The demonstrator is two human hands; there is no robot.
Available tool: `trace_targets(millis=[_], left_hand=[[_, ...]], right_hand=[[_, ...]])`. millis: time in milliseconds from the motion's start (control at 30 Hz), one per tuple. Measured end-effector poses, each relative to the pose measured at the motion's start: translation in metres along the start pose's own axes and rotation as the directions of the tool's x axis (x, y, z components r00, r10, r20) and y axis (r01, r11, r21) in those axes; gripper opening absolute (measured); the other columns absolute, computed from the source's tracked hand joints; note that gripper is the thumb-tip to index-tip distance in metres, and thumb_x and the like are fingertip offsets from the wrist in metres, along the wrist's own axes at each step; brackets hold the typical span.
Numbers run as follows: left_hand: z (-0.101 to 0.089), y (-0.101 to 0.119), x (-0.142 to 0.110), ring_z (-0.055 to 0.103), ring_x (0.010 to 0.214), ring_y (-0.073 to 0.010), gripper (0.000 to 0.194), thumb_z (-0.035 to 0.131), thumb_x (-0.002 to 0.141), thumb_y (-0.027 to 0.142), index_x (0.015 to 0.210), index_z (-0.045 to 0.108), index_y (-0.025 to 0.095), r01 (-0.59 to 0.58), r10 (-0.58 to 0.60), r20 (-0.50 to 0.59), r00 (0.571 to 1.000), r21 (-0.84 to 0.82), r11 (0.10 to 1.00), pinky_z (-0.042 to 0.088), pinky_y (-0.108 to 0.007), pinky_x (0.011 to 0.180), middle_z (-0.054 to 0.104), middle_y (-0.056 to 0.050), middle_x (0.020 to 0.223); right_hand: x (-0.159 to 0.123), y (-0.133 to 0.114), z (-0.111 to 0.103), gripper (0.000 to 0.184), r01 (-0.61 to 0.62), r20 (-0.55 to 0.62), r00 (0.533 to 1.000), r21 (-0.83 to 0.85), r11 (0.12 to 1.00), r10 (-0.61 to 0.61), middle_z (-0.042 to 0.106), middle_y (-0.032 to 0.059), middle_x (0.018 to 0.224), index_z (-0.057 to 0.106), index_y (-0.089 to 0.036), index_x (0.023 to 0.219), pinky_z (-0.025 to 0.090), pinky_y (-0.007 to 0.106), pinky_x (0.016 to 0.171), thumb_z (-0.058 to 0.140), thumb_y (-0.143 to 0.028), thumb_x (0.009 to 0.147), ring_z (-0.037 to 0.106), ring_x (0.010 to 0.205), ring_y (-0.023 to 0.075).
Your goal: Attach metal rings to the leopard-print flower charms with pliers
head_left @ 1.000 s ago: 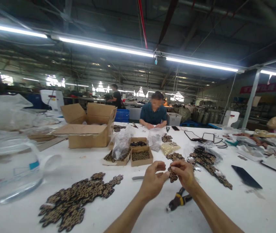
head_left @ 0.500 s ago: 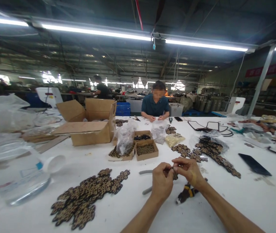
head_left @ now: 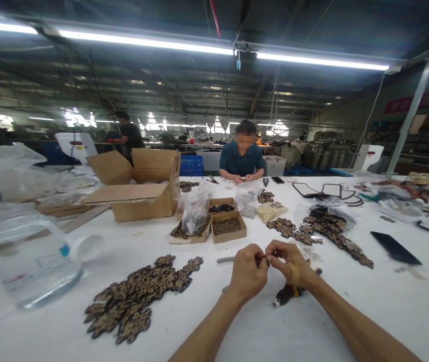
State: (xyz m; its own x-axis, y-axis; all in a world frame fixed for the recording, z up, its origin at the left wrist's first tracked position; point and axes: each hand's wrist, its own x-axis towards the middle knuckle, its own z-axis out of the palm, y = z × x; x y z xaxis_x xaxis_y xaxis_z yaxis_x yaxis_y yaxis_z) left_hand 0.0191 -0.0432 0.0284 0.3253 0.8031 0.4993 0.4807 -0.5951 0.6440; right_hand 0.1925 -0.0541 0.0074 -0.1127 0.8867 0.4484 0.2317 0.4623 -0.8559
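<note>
My left hand (head_left: 247, 274) and my right hand (head_left: 288, 261) meet above the white table (head_left: 199, 322), fingers pinched together on a small leopard-print piece (head_left: 260, 260) held between them. Most of that piece is hidden by my fingers. A band is wrapped round my right thumb. Pliers (head_left: 287, 293) with dark handles lie on the table just under my right wrist. A spread of leopard-print pieces (head_left: 142, 296) lies to my left, and a second trail of them (head_left: 323, 234) runs off to the right.
Small cardboard trays (head_left: 224, 226) of tiny parts and plastic bags stand beyond my hands. An open carton (head_left: 139, 193) sits at the back left, a clear jug (head_left: 29, 259) at the near left. A dark phone (head_left: 395, 248) lies on the right. A person in a blue shirt (head_left: 242, 162) works opposite.
My hands have closed in on the small piece, which is now mostly hidden. The view has shifted slightly, and a person at the back has walked left.
</note>
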Motion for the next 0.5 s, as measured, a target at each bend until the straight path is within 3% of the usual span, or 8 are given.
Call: trace_targets(millis=[267, 500], left_hand=[[0.0, 0.003, 0.0, 0.054, 0.067, -0.0154, 0.006, 0.057, 0.079, 0.021, 0.074, 0.059, 0.019, -0.007, 0.007, -0.069, 0.998, 0.004, 1.0, 0.037, -0.027, 0.062, 0.061, -0.003, 0.071], [0.005, -0.01, 0.003, 0.056, 0.061, -0.0135, 0.012, 0.059, 0.08, 0.026, 0.075, 0.063, 0.016, 0.119, -0.128, -0.048, 0.991, -0.169, 0.979, 0.039, -0.024, 0.057, 0.064, -0.002, 0.066]], right_hand=[[0.002, 0.017, 0.016, 0.018, -0.12, -0.161, 0.968, 0.374, 0.92, 0.192, 0.069, 0.0059, 0.075, 0.073, -0.016, 0.078, 0.051, 0.032, 0.069, 0.073, -0.034, 0.073, 0.06, 0.07, 0.0193], [0.004, 0.02, 0.008, 0.018, -0.126, -0.156, 0.972, 0.27, 0.955, 0.173, 0.069, 0.0047, 0.072, 0.076, -0.016, 0.076, 0.047, 0.031, 0.068, 0.077, -0.033, 0.072, 0.059, 0.07, 0.0189]])
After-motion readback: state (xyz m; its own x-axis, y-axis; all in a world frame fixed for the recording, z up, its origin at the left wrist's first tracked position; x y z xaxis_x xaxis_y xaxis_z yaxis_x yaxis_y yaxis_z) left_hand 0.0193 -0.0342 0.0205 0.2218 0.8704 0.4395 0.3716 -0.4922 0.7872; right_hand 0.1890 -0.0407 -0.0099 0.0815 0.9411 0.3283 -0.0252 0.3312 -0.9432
